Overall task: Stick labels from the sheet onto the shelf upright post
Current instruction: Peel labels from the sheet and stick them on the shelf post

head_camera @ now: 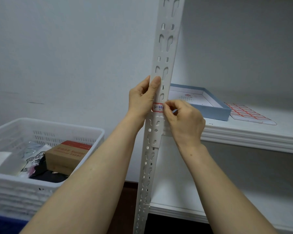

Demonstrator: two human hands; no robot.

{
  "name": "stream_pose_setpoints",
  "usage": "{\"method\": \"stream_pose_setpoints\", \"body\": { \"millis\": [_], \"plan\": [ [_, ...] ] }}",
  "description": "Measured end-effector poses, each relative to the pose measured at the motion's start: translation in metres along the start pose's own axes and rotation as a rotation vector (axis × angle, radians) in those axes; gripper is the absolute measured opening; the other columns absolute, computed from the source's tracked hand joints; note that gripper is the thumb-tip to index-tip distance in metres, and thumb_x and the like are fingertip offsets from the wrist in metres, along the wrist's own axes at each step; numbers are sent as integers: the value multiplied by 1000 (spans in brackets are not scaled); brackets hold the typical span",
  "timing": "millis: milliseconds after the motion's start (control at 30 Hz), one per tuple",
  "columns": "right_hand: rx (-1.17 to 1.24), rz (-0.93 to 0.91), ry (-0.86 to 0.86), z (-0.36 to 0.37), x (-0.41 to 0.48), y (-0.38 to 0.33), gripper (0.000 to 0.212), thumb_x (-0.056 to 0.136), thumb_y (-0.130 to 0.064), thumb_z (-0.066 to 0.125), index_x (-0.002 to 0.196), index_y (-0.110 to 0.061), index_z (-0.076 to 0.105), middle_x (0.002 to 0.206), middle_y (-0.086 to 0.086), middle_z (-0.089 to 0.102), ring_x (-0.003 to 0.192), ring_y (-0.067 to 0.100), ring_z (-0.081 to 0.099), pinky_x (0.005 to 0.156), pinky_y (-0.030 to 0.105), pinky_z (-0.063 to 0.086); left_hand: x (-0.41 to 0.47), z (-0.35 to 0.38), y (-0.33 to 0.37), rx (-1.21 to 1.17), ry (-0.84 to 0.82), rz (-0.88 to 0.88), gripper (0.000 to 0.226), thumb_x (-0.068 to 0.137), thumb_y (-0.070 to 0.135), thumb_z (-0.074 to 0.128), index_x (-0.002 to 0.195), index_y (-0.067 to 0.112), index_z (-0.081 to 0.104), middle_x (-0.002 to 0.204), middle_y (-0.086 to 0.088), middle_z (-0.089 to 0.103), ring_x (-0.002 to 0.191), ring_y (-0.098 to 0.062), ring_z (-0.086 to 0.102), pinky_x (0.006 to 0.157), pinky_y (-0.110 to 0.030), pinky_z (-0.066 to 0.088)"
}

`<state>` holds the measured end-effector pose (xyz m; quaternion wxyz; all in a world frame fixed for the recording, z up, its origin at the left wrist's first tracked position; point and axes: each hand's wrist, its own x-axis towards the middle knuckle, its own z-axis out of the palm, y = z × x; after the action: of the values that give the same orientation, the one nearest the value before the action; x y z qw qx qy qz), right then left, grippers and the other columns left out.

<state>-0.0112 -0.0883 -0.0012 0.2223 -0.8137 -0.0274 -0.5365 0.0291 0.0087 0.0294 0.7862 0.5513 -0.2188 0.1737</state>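
Note:
A white slotted upright post (166,48) runs from top to bottom through the middle of the view. A red-bordered label (157,107) with handwritten blue figures lies across the post at hand height. My left hand (140,98) grips the post from the left, thumb up along its front just above the label. My right hand (183,119) has its fingertips curled onto the label's right end at the post's edge. The sheet of red-bordered labels (247,112) lies flat on the shelf to the right.
A shallow blue box lid (215,114) sits on the white shelf board (260,137) behind the post. A second shelf board (210,205) lies lower down. At the left stands a white plastic crate (46,130) holding a brown carton and bagged items.

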Motion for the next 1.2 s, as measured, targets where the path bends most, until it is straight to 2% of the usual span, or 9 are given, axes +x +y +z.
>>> {"method": "stream_pose_setpoints", "body": {
  "millis": [67,233,333,433,767,933,1000,1100,1200],
  "plan": [
    [-20,-78,82,4,0,2,13,80,-29,67,78,-19,74,70,-3,69,57,20,62,50,18,34,0,0,-1,-2,0,2,13,95,20,57,92,13,67,71,15,70,67,3,62,65,-12,49],
    [-77,-156,76,10,1,8,19,80,-34,61,70,-22,72,63,-5,67,50,17,60,45,16,34,0,0,-1,-19,6,-6,15,95,19,56,97,9,67,72,15,70,66,5,62,64,-11,47],
    [-136,-155,69,12,4,6,10,70,-24,70,61,-20,67,54,-4,61,44,18,55,44,11,20,0,0,-1,-24,8,-14,15,95,19,57,98,9,67,72,15,70,66,5,62,63,-11,47],
    [-176,-178,67,12,6,4,10,67,-20,64,58,-18,62,48,-4,56,38,17,49,54,6,9,1,0,-2,-30,21,-31,15,94,22,58,99,11,68,78,12,70,70,3,63,69,-13,50],
    [-212,-185,34,17,11,7,16,55,-20,73,59,-14,59,43,-3,52,33,21,48,51,10,11,0,1,-2,-14,18,-32,13,94,25,58,87,21,68,85,1,68,76,-7,62,79,-26,54],
    [-277,-209,68,15,10,6,15,62,-30,58,56,-16,59,40,-4,49,32,20,45,56,9,1,-1,2,0,-15,35,-24,13,94,23,57,90,15,68,79,4,67,67,0,61,66,-15,52],
    [-266,-224,81,16,7,8,18,66,-30,51,57,-16,59,39,-4,48,31,20,45,49,11,4,-1,3,1,-20,35,-31,13,94,22,58,92,14,67,79,5,68,67,0,62,65,-15,52],
    [-184,-207,112,16,0,9,12,64,-25,59,61,-13,60,41,-2,51,33,24,47,46,13,16,-2,3,1,-20,34,-29,13,95,21,57,92,14,67,76,7,68,66,1,62,64,-14,51],
    [-89,-63,-55,5,-5,6,23,80,-30,50,80,-12,64,61,2,64,56,29,59,51,24,31,-3,3,2,-12,38,-23,14,95,21,56,93,13,67,72,11,68,64,3,61,62,-12,49]
  ]
}}
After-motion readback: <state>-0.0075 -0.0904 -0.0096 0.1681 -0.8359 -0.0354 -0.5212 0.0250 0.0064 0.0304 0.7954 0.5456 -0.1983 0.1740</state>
